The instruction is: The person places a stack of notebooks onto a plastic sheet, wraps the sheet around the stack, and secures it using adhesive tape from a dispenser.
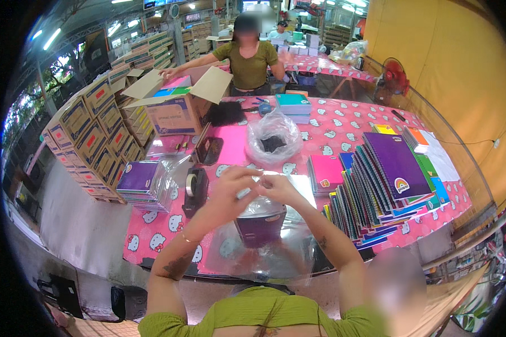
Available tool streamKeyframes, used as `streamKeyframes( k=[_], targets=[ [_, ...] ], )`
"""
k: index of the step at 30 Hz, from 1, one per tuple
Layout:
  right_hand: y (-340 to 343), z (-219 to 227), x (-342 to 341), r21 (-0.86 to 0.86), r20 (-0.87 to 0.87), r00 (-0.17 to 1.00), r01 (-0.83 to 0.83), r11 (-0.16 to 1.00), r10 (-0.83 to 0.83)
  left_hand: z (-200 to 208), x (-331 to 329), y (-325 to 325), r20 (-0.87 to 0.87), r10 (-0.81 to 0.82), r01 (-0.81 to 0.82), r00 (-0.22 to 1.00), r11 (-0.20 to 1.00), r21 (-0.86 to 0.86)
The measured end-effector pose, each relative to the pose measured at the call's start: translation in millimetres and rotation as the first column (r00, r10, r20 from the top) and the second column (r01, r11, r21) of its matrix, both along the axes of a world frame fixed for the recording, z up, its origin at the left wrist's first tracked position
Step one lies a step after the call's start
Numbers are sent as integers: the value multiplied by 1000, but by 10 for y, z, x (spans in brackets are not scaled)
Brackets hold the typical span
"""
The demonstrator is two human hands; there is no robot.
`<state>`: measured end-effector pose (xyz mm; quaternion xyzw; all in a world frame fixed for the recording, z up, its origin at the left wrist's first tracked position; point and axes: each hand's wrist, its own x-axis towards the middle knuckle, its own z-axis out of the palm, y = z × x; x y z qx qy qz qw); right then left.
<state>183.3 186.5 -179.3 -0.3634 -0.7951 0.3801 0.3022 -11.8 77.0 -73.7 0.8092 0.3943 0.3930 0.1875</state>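
My left hand [236,186] and my right hand [280,190] meet at the fingertips above a stack of purple-covered notebooks [260,229]. The left fingers are bent, and the right ones are pinched together. What lies between the fingertips is too small to make out. Clear plastic wrap [275,261] lies around the stack and spreads toward the table's near edge. Beside my left forearm stands a black tape dispenser [194,194] with a roll of tape. A glossy pale surface shows just beyond my right hand.
Wrapped notebooks [138,178] sit at the left, tall spiral notebook piles [396,168] at the right. A plastic bag [274,137] and an open carton [177,112] stand farther back. Across the pink table [343,121] a co-worker [250,62] reaches to the carton. Stacked boxes [93,143] stand left.
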Motion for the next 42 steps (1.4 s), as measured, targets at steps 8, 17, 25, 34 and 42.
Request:
streamKeyframes(
  k=[8, 17, 25, 34, 42],
  targets=[
    [-213, 451, -197, 251, 129, 990, 19, 968, -52, -166, 3, -185, -493, 187, 29, 850, 917, 398],
    [-57, 177, 106, 273, -254, 967, 56, 960, 16, -173, -53, -156, 55, 71, -73, 996, 997, 23],
    [191, -111, 310, -304, -107, 968, -249, 920, 226, -1090, -439, 452, 144, -40, 131, 989, 694, -708],
    [-633, -127, 295, 351, 228, 960, -239, 905, 165, -1123, -384, -80, -351, 23, -6, 936, 999, 51],
    [-717, 58, 191, 354, 238, 970, -135, 925, 51, -948, -330, -96, -343, -46, -4, 938, 990, -143]
  ],
)
